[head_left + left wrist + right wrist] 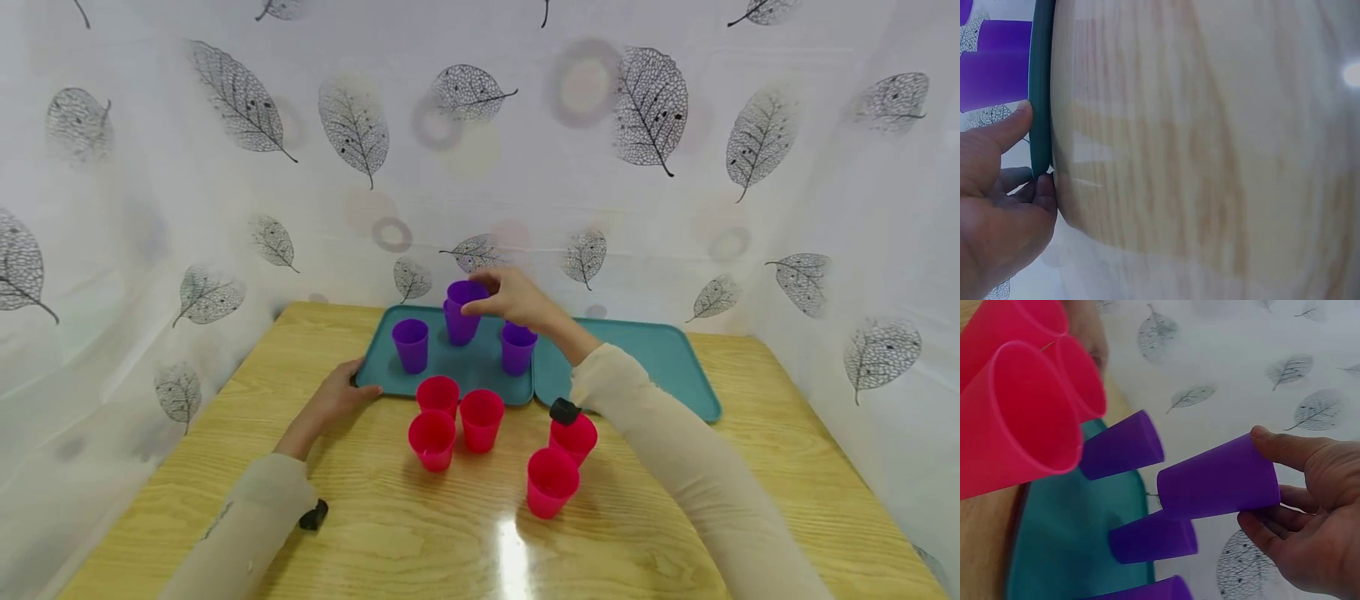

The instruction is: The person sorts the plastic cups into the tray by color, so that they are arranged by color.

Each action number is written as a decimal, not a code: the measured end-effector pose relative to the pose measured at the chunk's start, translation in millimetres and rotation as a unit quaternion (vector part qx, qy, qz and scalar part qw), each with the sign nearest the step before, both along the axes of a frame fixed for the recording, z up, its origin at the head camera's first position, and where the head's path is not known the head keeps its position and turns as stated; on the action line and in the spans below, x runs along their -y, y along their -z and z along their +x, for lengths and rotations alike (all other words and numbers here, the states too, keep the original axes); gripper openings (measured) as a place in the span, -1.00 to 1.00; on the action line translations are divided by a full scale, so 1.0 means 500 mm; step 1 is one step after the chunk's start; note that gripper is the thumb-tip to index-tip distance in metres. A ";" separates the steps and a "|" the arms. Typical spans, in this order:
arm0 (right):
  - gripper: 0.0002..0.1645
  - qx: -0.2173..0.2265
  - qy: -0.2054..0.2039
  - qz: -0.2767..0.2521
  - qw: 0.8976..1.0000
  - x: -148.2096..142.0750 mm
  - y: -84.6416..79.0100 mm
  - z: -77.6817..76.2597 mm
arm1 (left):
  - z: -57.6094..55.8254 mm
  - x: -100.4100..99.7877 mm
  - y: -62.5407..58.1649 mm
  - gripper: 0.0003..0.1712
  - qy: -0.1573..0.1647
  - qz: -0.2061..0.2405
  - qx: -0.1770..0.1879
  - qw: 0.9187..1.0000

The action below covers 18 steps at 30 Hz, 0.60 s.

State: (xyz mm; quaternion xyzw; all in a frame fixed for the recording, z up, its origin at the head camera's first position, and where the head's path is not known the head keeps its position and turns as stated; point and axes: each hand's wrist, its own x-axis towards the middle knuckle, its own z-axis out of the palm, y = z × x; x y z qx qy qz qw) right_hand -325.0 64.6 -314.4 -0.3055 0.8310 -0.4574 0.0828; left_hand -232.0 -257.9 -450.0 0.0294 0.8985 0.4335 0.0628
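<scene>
My right hand [517, 298] holds a purple cup [1219, 478] upright near its rim, thumb on one side and fingers on the other. In the head view that cup overlaps another purple cup standing on the left teal tray [457, 368]. Two more purple cups stand there, one at the left [411, 348] and one at the right [517, 352]. At the tray's front left corner, my left hand [339, 396] grips the rim. Its thumb presses the upper edge and its fingers curl underneath, as the left wrist view shows.
In front of the left tray, three red cups [481, 421] stand close together. Two more red cups [552, 483] stand to the right, under my right forearm. A second teal tray [645, 358] adjoins the first. Leaf-patterned curtain [480, 183] surrounds the wooden table [405, 533].
</scene>
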 end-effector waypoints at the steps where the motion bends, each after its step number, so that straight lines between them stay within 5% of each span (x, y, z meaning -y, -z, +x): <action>1: -0.19 0.000 0.001 0.005 1.000 0.003 0.007 -0.001 | -0.001 0.000 0.000 -0.11 0.000 0.000 -0.003 1.000; 18: -0.23 -0.009 0.010 0.053 0.998 0.049 0.089 -0.004 | 0.001 -0.002 -0.001 -0.10 -0.003 -0.001 0.002 1.000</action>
